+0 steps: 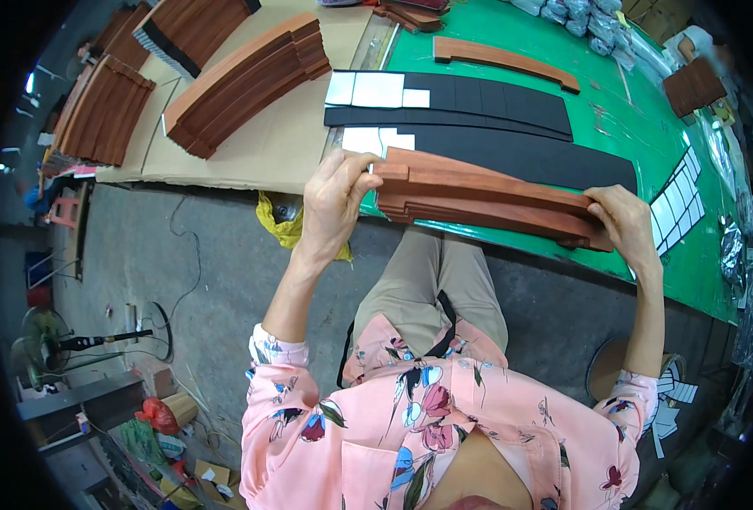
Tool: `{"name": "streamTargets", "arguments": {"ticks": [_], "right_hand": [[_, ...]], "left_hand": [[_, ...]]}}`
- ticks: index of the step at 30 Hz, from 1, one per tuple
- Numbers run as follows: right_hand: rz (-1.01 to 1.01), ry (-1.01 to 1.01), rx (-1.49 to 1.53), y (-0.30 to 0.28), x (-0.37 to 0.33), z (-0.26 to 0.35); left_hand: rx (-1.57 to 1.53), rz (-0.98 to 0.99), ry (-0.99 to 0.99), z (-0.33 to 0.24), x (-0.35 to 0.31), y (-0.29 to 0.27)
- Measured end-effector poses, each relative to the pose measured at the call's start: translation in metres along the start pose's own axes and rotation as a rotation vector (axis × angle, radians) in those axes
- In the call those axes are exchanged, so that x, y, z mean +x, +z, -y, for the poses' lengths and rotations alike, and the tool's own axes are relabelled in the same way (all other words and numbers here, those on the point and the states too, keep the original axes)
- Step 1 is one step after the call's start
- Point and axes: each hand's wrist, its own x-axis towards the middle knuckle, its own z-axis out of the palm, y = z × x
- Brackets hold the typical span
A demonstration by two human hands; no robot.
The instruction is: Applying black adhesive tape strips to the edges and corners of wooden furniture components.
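Between my two hands is a bundle of curved reddish-brown wooden strips [487, 195], held lengthwise above the near edge of the green tabletop. My left hand [334, 200] is closed on its left end, thumb and fingers pinching the corner. At the other end my right hand [623, 223] grips the bundle with bent fingers. Just beyond the bundle lie two rows of flat black strips, a far one [495, 106] and a near one [529, 157]. White sheets [368, 89] rest on the left ends of these rows. A single curved wooden strip [504, 61] lies farther back.
Stacks of curved wooden strips stand on the cardboard-covered table, one [249, 85] nearer and another [104, 110] at the far left. White label sheets [681, 204] lie at the right of the green tabletop [691, 272]. A yellow bag [283, 223] hangs below the table edge; a fan [40, 340] stands lower left.
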Motion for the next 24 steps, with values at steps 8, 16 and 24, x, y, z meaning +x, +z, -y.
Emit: {"name": "streamTargets", "arguments": {"ticks": [8, 16, 24], "right_hand": [[0.108, 0.092, 0.195, -0.013, 0.014, -0.001], [0.395, 0.008, 0.248, 0.009, 0.131, -0.012], [0.713, -0.121, 0.259, 0.169, 0.218, -0.007]], "left_hand": [[-0.384, 0.149, -0.244, 0.029, -0.004, -0.007], [-0.153, 0.279, -0.463, 0.107, 0.024, 0.029], [0.042, 0.438, 0.052, 0.182, 0.099, 0.121]]}}
